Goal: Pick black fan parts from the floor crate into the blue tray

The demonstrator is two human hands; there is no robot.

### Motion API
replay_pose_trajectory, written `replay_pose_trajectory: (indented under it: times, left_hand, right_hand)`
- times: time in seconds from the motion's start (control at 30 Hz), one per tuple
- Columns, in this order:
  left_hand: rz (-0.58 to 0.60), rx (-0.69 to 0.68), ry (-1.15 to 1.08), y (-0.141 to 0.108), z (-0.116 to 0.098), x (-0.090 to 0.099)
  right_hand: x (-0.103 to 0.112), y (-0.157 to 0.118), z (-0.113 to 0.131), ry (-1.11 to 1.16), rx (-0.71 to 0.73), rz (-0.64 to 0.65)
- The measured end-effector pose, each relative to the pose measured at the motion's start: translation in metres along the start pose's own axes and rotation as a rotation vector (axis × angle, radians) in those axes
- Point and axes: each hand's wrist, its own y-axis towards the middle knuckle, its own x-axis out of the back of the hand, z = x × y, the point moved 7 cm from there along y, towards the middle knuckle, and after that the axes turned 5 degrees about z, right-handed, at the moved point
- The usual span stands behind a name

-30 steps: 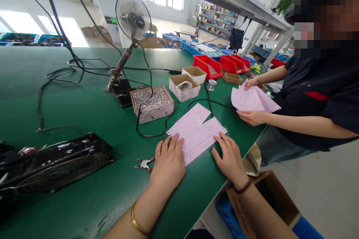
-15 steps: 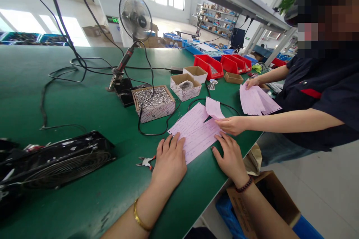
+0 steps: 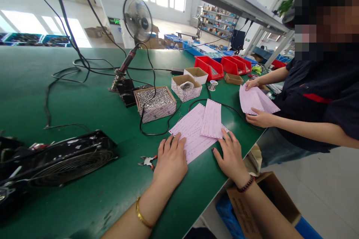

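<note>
On the green bench lies a pink printed sheet [image 3: 193, 143] with holes along its edges. A smaller pink slip [image 3: 211, 119] rests on top of it. My left hand [image 3: 171, 157] lies flat with fingers stretched over the sheet's left edge. My right hand [image 3: 230, 153] has its fingers spread, fingertips touching the right corner of the papers near the slip's lower end. A pair of cutting pliers [image 3: 147, 161] with red handles sits just left of my left hand, its handles partly hidden. To the right, a co-worker's two hands hold more pink sheets [image 3: 254, 99].
A box of small metal parts [image 3: 155, 99], open cartons [image 3: 186, 87], a solder spool [image 3: 212, 85] and red bins [image 3: 208, 68] stand beyond the papers. A soldering iron [image 3: 127, 61] is in its stand. A black fan unit [image 3: 70, 157] lies left. Cables [image 3: 81, 69] cross the bench.
The co-worker's hand has let go of the smaller slip and drawn back to the sheets held at right. The slip now lies flat on the large sheet. My hands have hardly moved.
</note>
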Motion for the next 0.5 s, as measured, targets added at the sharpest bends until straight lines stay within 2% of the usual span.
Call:
replay_pose_trajectory:
  times: [0.13,0.27,0.5]
  left_hand:
    - [0.002,0.004,-0.006,0.000,0.000,0.000]
    - [0.017,0.020,-0.015,0.000,0.000,0.001]
    - [0.015,0.014,-0.016,0.001,-0.001,0.004]
  right_hand:
    - [0.006,0.002,0.014,0.093,0.105,0.061]
    - [0.012,-0.004,0.040,0.212,0.214,0.139]
    - [0.013,-0.019,0.086,0.287,0.266,0.260]
